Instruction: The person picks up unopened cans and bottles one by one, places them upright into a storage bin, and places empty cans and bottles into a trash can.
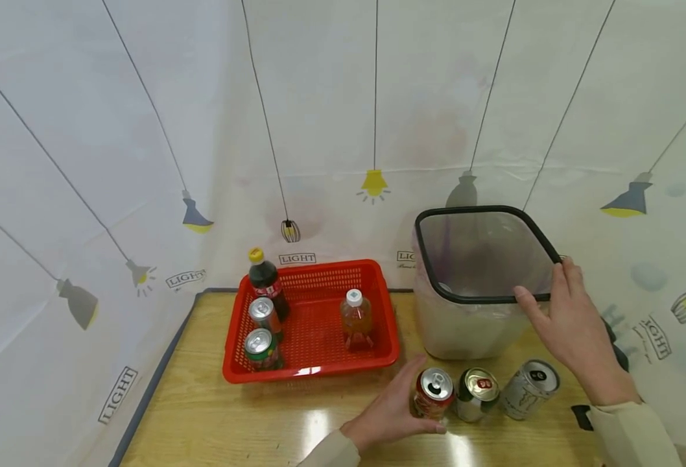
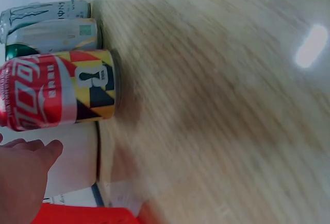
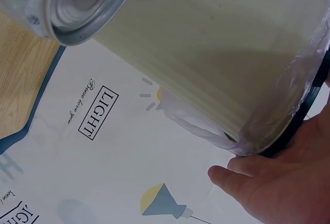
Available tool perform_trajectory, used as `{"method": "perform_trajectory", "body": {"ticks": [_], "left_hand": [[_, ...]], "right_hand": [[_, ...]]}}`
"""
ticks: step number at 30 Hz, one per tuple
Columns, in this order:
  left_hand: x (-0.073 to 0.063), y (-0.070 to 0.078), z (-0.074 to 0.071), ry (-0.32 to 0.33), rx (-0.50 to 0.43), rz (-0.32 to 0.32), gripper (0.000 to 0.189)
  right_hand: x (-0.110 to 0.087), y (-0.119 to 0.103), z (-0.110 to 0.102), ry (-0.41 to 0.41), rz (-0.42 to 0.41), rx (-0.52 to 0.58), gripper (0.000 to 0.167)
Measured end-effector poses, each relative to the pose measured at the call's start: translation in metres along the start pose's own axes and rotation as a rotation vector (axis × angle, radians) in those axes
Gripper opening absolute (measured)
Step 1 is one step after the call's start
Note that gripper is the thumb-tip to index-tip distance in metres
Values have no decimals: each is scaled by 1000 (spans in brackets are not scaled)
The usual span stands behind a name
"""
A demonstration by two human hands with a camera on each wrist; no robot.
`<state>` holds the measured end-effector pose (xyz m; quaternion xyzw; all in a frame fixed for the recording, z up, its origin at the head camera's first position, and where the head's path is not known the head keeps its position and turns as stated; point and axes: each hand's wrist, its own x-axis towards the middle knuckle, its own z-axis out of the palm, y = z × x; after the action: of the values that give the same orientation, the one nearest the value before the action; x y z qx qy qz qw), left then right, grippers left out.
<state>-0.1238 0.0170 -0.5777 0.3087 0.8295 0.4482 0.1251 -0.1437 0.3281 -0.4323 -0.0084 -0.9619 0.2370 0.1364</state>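
In the head view my left hand (image 1: 392, 408) spreads its thumb and fingers around a red cola can (image 1: 433, 394) standing on the table. The left wrist view shows a gap between the visible fingers (image 2: 44, 152) and this red, yellow and black can (image 2: 56, 90). My right hand (image 1: 582, 331) rests at the near right corner of a bin (image 1: 465, 331) with a black rim and a thin plastic liner. Its thumb lies by the front rim, and its extended fingers (image 3: 232, 177) reach past the corner in the right wrist view.
Right of the cola can stand a dark and pale can (image 1: 476, 394) and a white can (image 1: 530, 389). A red basket (image 1: 308, 373) on the left holds a cola bottle (image 1: 268, 285), an amber drink bottle (image 1: 356, 318), a silver can (image 1: 264, 312) and a green can (image 1: 262, 350).
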Motion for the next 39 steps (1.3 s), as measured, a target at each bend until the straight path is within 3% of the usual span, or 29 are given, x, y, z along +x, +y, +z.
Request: {"method": "perform_trajectory", "body": {"ticks": [13, 20, 39], "left_hand": [[25, -6, 23, 87, 35, -27, 115], [24, -7, 28, 78, -16, -71, 98], [20, -8, 28, 95, -23, 7, 74]], "right_hand": [[0, -1, 1, 13, -6, -1, 92], [0, -2, 0, 8, -8, -1, 92], [-1, 0, 1, 1, -7, 3, 92]]}}
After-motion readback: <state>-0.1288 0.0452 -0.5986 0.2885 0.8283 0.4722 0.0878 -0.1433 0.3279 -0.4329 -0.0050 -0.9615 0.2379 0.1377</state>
